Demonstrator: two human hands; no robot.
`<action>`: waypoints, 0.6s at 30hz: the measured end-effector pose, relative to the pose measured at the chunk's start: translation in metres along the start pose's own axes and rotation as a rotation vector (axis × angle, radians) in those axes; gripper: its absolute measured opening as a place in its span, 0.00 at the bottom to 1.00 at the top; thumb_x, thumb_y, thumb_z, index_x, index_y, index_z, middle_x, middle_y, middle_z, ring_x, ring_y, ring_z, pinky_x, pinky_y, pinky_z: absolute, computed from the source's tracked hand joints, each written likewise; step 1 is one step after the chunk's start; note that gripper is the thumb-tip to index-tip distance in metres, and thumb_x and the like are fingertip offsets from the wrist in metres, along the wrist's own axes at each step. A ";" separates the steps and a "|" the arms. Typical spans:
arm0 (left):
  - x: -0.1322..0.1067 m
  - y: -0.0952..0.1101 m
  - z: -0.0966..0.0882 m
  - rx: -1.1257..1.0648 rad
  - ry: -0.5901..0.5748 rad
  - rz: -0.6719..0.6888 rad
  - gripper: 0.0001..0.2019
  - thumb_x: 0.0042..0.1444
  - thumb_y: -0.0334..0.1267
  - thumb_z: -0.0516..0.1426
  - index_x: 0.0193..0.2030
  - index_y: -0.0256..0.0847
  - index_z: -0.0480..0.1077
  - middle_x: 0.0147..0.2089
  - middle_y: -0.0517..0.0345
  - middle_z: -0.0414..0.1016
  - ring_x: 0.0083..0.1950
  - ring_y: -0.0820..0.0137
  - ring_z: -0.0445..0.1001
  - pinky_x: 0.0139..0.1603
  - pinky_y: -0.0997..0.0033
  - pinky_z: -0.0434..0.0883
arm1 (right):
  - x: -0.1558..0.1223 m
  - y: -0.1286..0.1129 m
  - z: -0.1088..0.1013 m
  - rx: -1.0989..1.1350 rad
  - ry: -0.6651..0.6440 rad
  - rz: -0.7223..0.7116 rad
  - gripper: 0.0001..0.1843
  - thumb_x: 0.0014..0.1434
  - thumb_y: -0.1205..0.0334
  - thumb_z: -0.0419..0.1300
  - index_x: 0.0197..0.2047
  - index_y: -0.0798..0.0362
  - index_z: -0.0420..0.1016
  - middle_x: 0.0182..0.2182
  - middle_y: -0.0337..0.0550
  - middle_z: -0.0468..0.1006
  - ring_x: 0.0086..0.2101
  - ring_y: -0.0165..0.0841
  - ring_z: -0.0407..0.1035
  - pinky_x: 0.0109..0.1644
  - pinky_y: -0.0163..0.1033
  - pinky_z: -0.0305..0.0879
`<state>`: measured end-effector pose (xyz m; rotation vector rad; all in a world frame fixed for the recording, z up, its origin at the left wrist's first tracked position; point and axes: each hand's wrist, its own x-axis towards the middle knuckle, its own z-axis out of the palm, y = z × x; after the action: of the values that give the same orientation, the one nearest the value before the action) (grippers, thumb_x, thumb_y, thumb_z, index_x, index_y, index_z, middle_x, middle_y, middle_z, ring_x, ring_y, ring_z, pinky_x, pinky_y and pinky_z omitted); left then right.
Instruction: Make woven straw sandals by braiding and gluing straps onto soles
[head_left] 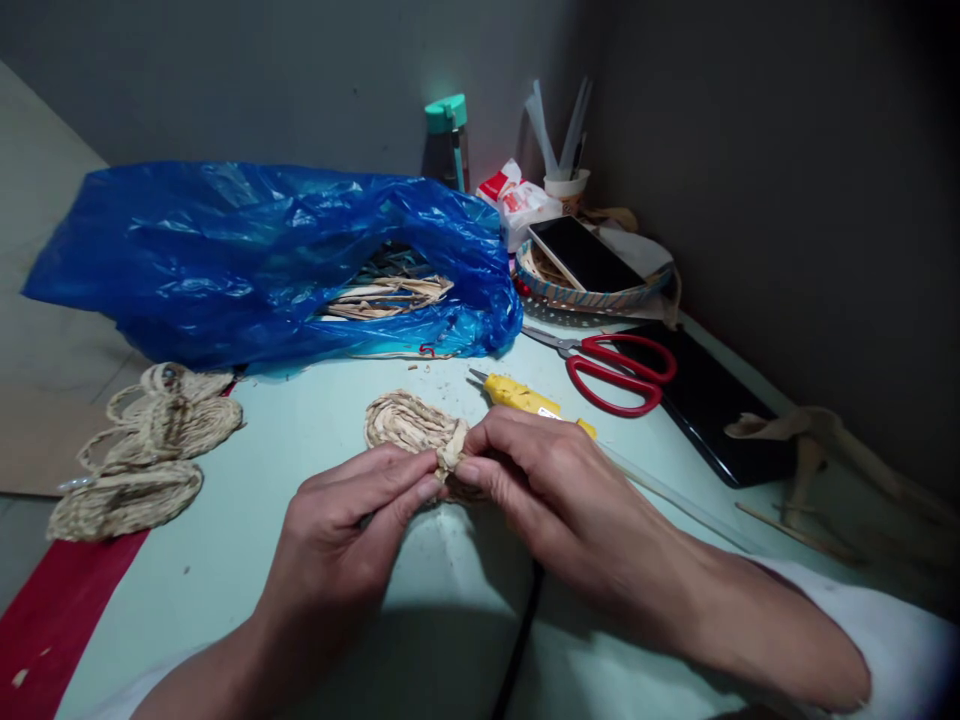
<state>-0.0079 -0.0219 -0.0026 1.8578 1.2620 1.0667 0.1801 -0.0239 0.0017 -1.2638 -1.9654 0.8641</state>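
A small braided straw slipper (405, 420) lies in front of me, with its rounded end pointing away to the left. My left hand (352, 510) pinches its strap from the left, thumb and forefinger together. From the other side my right hand (547, 470) pinches the same pale strap (451, 448). The near part of the slipper is mostly hidden under my fingers. Just beyond my right hand is a yellow glue gun (517, 393), its nozzle pointing left. More braided straw pieces (180, 420) lie at the table's left edge.
A blue plastic bag (247, 260) holding dried straw (390, 297) spreads across the back. Red-handled scissors (619, 372), a black tablet-like slab (705, 420) and a basket (600, 295) with a phone (585, 252) are at right. Behind stand a bottle (448, 140) and a cup (567, 190).
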 end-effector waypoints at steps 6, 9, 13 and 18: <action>0.008 -0.001 -0.006 -0.078 -0.051 -0.192 0.08 0.51 0.32 0.65 0.33 0.53 0.84 0.35 0.62 0.86 0.39 0.67 0.82 0.43 0.72 0.77 | 0.004 0.000 -0.004 0.009 0.029 -0.048 0.09 0.67 0.69 0.55 0.33 0.56 0.72 0.30 0.40 0.73 0.33 0.29 0.65 0.38 0.35 0.58; 0.010 0.001 -0.006 -0.174 -0.090 -0.364 0.06 0.52 0.38 0.65 0.37 0.48 0.84 0.38 0.59 0.85 0.41 0.66 0.80 0.43 0.73 0.75 | 0.004 0.002 0.000 -0.018 0.051 -0.120 0.09 0.66 0.70 0.55 0.34 0.58 0.73 0.31 0.41 0.73 0.33 0.30 0.66 0.38 0.35 0.58; 0.013 0.004 -0.004 -0.155 -0.192 -0.385 0.06 0.54 0.41 0.63 0.34 0.42 0.78 0.33 0.58 0.79 0.33 0.70 0.74 0.33 0.76 0.69 | 0.001 0.006 0.006 -0.087 0.061 -0.214 0.10 0.66 0.70 0.53 0.34 0.59 0.73 0.31 0.44 0.74 0.32 0.32 0.66 0.37 0.37 0.59; 0.014 0.004 -0.003 -0.125 -0.224 -0.329 0.08 0.57 0.43 0.61 0.34 0.41 0.76 0.32 0.59 0.76 0.32 0.71 0.71 0.33 0.76 0.68 | 0.001 0.009 0.003 -0.206 -0.035 -0.204 0.12 0.69 0.65 0.52 0.36 0.59 0.73 0.34 0.48 0.76 0.34 0.34 0.66 0.38 0.39 0.60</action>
<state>-0.0060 -0.0095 0.0066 1.5589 1.2810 0.7226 0.1817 -0.0210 -0.0072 -1.1398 -2.2118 0.5999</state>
